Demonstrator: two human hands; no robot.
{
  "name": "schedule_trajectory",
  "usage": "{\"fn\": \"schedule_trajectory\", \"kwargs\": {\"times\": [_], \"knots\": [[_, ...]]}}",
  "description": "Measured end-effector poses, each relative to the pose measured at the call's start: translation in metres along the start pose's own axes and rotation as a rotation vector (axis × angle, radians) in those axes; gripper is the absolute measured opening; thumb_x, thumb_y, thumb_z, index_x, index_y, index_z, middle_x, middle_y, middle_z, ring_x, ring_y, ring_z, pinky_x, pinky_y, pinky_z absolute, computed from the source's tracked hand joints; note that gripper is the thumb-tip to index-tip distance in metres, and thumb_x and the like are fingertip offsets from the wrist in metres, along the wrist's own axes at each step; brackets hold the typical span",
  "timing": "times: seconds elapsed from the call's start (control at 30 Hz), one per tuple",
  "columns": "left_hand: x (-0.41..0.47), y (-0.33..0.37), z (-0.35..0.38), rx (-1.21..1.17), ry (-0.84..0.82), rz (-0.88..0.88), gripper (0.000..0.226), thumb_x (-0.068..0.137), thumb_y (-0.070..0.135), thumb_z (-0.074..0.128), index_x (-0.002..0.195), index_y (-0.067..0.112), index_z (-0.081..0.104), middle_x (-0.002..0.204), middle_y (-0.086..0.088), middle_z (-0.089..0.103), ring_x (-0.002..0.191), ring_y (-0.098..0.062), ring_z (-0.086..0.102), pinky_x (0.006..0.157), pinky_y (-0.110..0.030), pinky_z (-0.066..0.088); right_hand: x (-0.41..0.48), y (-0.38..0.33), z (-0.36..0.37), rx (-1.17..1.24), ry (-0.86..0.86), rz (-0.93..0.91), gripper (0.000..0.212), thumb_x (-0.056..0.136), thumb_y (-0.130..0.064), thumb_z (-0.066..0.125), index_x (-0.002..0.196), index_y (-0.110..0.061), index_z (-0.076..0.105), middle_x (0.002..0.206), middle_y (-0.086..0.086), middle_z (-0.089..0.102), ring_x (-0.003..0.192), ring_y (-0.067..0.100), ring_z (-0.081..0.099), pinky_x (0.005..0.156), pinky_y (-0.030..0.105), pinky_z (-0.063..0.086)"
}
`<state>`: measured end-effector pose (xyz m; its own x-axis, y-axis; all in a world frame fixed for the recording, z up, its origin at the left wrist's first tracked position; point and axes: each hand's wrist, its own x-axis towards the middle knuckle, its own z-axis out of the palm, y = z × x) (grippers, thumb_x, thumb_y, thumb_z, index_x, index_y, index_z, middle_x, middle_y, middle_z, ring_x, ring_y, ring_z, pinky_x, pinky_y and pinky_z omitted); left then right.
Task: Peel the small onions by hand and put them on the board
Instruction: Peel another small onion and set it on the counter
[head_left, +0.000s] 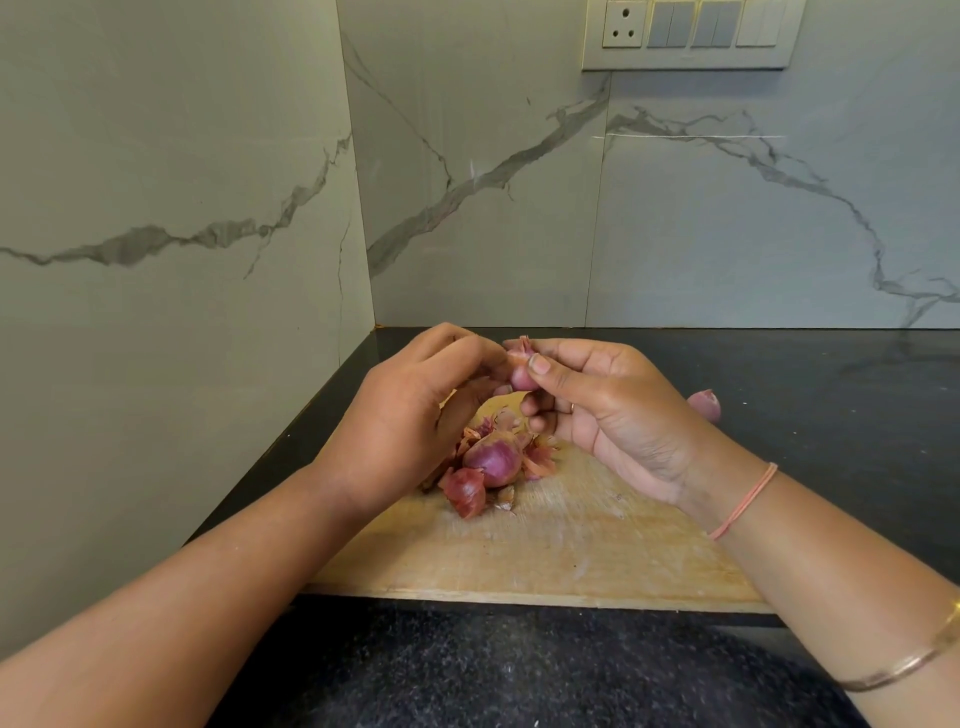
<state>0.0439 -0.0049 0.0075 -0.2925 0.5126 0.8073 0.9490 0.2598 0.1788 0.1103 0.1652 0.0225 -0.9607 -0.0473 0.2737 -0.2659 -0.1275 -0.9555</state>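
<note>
Both hands are raised over the far end of the board (545, 551) and meet on one small onion (521, 373), held in the air above the board, not resting on it. The right hand (608, 410) pinches it, thumb on the near side and fingers curled behind; a bit of dry skin sticks up at the top. The left hand (415, 410) closes onto the onion's left side with curled fingers and the thumb tucked below; its fingertips are mostly hidden, so I can't tell whether it grips skin or bulb. On the board under the hands lies a purple onion (492, 460), and touching it on the near left is a brown-skinned onion (466, 492). Loose skins (540, 458) are scattered around both. Another onion (705, 404) sits off the board on the black counter (831, 395), partly hidden behind the right hand. The right forearm has a pink thread (743, 501) at the wrist and a gold bangle (914, 662) further down. The marble wall (519, 208) forms a corner behind, with a switch panel (691, 34) at top right.
</note>
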Motion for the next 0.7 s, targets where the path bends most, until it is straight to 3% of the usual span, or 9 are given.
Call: {"fn": "schedule_trajectory", "kwargs": {"times": [0.17, 0.33, 0.5, 0.7], "knots": [[-0.0005, -0.0004, -0.0001, 0.039, -0.041, -0.002, 0.024, 0.090, 0.033, 0.045, 0.113, 0.031, 0.051, 0.105, 0.016, 0.053, 0.095, -0.002, 0.056, 0.077, -0.026, 0.052, -0.0009, 0.0006, 0.0001, -0.049, 0.011, 0.002, 0.025, 0.091, -0.007, 0.055, 0.113, -0.002, 0.063, 0.080, 0.002, 0.068, 0.068, 0.010, 0.058, 0.062, 0.020, 0.050], [-0.0008, -0.0012, 0.0003, 0.071, 0.001, 0.010, 0.017, 0.092, 0.029, 0.047, 0.104, 0.026, 0.058, 0.099, 0.014, 0.057, 0.090, -0.002, 0.057, 0.070, -0.027, 0.052, -0.0010, 0.0010, 0.0007, -0.045, 0.026, -0.004, 0.018, 0.091, -0.007, 0.054, 0.104, -0.007, 0.066, 0.072, -0.002, 0.067, 0.065, 0.010, 0.058, 0.060, 0.020, 0.050], [0.0005, 0.0012, -0.0011, 0.005, -0.007, -0.009, 0.025, 0.090, 0.033, 0.050, 0.113, 0.027, 0.055, 0.103, 0.015, 0.058, 0.094, -0.001, 0.059, 0.078, -0.023, 0.053, -0.0011, 0.0010, 0.0000, -0.050, -0.005, 0.002, 0.019, 0.090, -0.011, 0.055, 0.104, -0.006, 0.066, 0.079, 0.000, 0.069, 0.068, 0.010, 0.058, 0.062, 0.020, 0.050], [0.0004, 0.0005, -0.0018, 0.017, 0.026, -0.012, 0.022, 0.089, 0.032, 0.052, 0.098, 0.016, 0.065, 0.094, 0.012, 0.060, 0.088, -0.005, 0.058, 0.072, -0.027, 0.052, -0.0005, 0.0013, -0.0011, 0.005, -0.009, 0.009, 0.019, 0.087, -0.012, 0.056, 0.101, -0.007, 0.067, 0.077, 0.002, 0.068, 0.066, 0.011, 0.058, 0.060, 0.021, 0.051]]}}
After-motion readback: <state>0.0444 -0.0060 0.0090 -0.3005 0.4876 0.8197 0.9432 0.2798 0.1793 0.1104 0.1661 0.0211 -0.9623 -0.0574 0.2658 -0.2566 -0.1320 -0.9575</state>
